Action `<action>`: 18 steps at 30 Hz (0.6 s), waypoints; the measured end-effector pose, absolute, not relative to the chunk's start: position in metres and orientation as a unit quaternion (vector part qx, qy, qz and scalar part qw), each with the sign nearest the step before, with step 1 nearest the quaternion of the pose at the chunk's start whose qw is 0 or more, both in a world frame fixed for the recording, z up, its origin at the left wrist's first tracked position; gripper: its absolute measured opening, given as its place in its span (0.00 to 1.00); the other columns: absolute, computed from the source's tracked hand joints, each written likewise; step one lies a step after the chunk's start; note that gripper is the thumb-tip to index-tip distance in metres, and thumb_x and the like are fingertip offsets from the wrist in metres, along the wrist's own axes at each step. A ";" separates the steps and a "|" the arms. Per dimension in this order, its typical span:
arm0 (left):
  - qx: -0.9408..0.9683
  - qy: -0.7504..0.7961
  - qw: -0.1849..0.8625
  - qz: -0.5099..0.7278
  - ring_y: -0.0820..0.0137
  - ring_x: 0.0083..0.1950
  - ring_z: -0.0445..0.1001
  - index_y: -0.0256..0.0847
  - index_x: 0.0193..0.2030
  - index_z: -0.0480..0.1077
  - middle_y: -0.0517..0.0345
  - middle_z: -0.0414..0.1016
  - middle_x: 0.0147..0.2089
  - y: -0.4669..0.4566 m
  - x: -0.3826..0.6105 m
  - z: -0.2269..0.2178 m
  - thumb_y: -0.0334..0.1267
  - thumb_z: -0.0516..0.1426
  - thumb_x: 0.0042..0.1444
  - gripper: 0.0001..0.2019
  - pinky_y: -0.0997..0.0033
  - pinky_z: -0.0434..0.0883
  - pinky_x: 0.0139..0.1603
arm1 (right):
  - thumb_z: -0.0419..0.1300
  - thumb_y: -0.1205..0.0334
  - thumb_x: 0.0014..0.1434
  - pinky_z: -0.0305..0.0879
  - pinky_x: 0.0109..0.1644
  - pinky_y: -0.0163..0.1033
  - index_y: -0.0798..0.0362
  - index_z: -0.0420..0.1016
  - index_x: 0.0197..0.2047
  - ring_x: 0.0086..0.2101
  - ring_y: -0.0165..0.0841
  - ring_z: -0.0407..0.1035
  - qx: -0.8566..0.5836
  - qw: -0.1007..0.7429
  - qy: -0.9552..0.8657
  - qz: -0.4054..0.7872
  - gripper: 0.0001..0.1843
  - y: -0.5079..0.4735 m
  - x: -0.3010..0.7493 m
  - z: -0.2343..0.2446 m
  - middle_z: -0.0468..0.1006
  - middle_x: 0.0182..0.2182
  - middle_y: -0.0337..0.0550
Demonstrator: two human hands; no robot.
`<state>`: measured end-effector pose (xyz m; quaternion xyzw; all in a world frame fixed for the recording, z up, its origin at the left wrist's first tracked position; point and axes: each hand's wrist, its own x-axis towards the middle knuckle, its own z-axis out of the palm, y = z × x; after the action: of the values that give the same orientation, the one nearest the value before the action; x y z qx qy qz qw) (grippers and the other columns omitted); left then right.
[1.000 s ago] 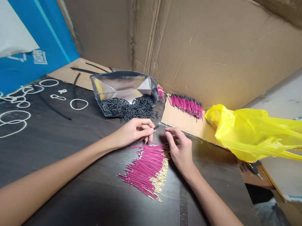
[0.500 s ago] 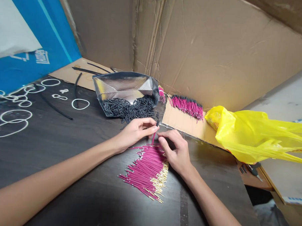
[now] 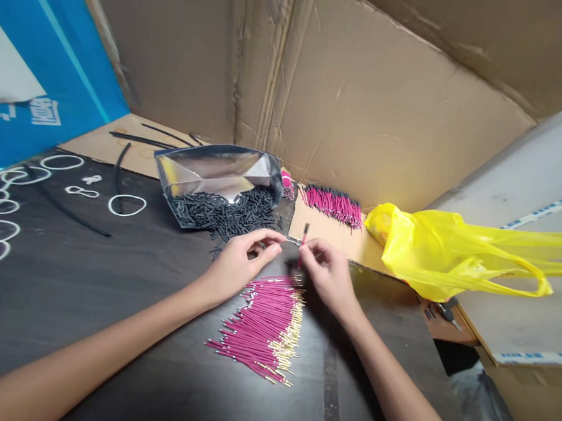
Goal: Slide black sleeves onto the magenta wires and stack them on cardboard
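Observation:
My right hand [image 3: 327, 268] pinches a short pink wire [image 3: 301, 255] with a black sleeve [image 3: 306, 228] on its upper end, held nearly upright. To the left, my left hand [image 3: 246, 252] has its thumb and forefinger slightly apart, with nothing visible between them. Below both hands lies a spread pile of pink wires [image 3: 262, 324], silvery tips on the left and gold-coloured tips on the right. Just behind my left hand, black tube pieces [image 3: 220, 213] spill from an opened silver-lined bag [image 3: 203, 167].
Pink wires with black ends [image 3: 333, 206] lie in a row on a cardboard sheet [image 3: 303, 221], near a banded bundle [image 3: 287, 183]. A yellow plastic bag [image 3: 428, 242] sits at the right. White rubber bands [image 3: 127, 205] and black tubing [image 3: 76, 214] lie left. Cardboard walls [image 3: 360, 102] stand behind.
The sleeved wire was at my left fingertips and is now in my right hand's pinch. My left fingers have come away from it. The view has shifted slightly to the right.

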<state>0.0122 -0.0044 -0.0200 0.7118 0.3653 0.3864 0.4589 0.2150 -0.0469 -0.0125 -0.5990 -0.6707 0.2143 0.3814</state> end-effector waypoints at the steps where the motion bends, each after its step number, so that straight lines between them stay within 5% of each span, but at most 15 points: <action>1: 0.730 0.373 0.421 0.389 0.65 0.44 0.75 0.39 0.48 0.76 0.54 0.79 0.45 -0.004 0.011 -0.020 0.42 0.57 0.65 0.11 0.64 0.70 0.48 | 0.52 0.52 0.69 0.66 0.37 0.37 0.51 0.73 0.33 0.30 0.34 0.72 -0.620 0.376 -0.662 0.190 0.17 -0.037 0.227 -0.007 0.79 0.29 0.40; 6: 0.798 0.349 0.294 0.394 0.65 0.44 0.73 0.40 0.46 0.74 0.54 0.77 0.44 -0.002 0.007 -0.022 0.37 0.53 0.69 0.09 0.63 0.69 0.48 | 0.55 0.57 0.62 0.65 0.44 0.41 0.52 0.76 0.33 0.37 0.42 0.74 -0.772 0.264 -0.577 0.034 0.12 0.028 0.286 0.016 0.82 0.32 0.49; 12: 0.830 0.309 0.251 0.391 0.64 0.46 0.73 0.38 0.47 0.73 0.54 0.76 0.41 -0.002 0.005 -0.025 0.33 0.50 0.70 0.10 0.61 0.70 0.50 | 0.54 0.66 0.59 0.64 0.45 0.43 0.56 0.81 0.37 0.44 0.49 0.76 -0.837 0.151 -0.526 -0.020 0.13 0.085 0.316 0.033 0.83 0.39 0.62; 18: 0.835 0.297 0.240 0.396 0.63 0.48 0.73 0.38 0.47 0.73 0.53 0.77 0.43 0.000 0.007 -0.034 0.30 0.49 0.69 0.11 0.59 0.71 0.51 | 0.59 0.60 0.59 0.62 0.35 0.38 0.55 0.78 0.29 0.35 0.41 0.75 -0.820 0.065 -0.568 0.015 0.11 0.103 0.334 0.054 0.80 0.29 0.53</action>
<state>0.0070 0.0001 -0.0339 0.8351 0.2974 0.3959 0.2395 0.3345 0.1029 0.0539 -0.8200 -0.5685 0.0153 0.0649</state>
